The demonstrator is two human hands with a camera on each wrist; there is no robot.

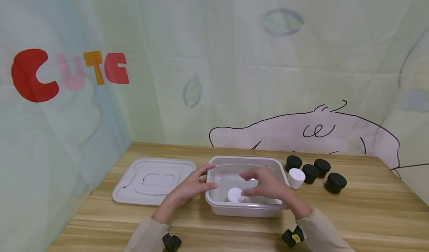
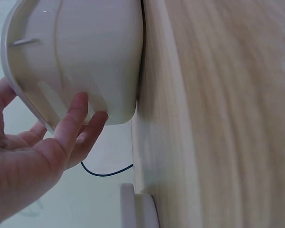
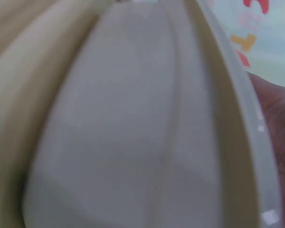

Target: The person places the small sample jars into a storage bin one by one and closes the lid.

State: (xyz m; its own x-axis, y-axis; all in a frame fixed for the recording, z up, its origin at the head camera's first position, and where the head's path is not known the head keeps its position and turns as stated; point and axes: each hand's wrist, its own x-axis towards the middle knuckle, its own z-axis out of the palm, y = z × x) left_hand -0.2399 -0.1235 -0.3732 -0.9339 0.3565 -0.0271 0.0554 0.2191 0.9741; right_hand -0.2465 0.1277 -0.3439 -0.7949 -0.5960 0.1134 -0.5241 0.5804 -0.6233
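Observation:
A white plastic box point(image 1: 246, 210) stands uncovered on the table, and my left hand point(image 1: 191, 185) holds its left side at the rim. In the left wrist view, that hand's fingers point(image 2: 76, 114) touch the box's outer wall. Inside the box, near its front wall, lies a small white round jar or lid point(image 1: 235, 195). Over the box's right half is my right hand point(image 1: 268, 185), its thumb and fingers spread apart. The thumb tip is close to the white round piece; whether they touch is unclear. In the right wrist view, the box wall hides most of that hand.
The box's flat white lid point(image 1: 157, 179) lies on the table to the left. Right of the box stand several small black-topped jars point(image 1: 335, 183) and one white one point(image 1: 296, 178). A printed curtain point(image 1: 234, 76) hangs behind the wooden table point(image 1: 368, 214).

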